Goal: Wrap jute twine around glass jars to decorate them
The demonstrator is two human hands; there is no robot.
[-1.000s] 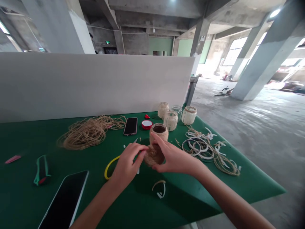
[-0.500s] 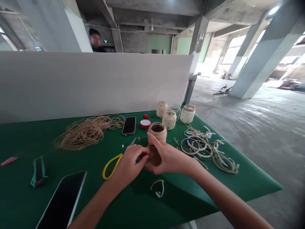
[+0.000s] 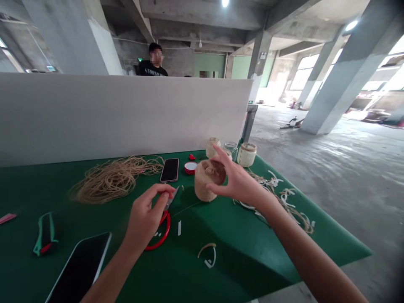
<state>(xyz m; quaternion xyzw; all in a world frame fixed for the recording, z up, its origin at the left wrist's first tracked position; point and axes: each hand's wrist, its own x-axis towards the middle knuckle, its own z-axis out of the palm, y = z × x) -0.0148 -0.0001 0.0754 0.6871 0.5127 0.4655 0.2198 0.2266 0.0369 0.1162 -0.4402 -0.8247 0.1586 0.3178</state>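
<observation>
My right hand (image 3: 232,174) curls its thumb and fingers around a round brown twine-like piece (image 3: 221,170), tilted at the mouth of a twine-wrapped jar (image 3: 203,185). How the piece meets the rim is partly hidden. To the left, my left hand (image 3: 150,212) pinches thumb and forefinger together; what lies between them is too small to make out. Beneath that hand are scissors (image 3: 167,235) with a red handle loop, their blades showing past the fingertips. A thin thread runs over the green table (image 3: 246,252) near the jar's base.
Behind stand more jars (image 3: 246,155), a red-rimmed lid (image 3: 190,168) and a phone (image 3: 169,170). A twine heap (image 3: 110,179), a green cutter (image 3: 45,233) and a larger dark-screened device (image 3: 78,269) lie left. Twine scraps (image 3: 290,202) lie right. A person (image 3: 154,63) is beyond the white partition (image 3: 126,113).
My right hand has raised the round piece from in front of the jar to its mouth. My left hand has let go of the piece and moved left over the scissors.
</observation>
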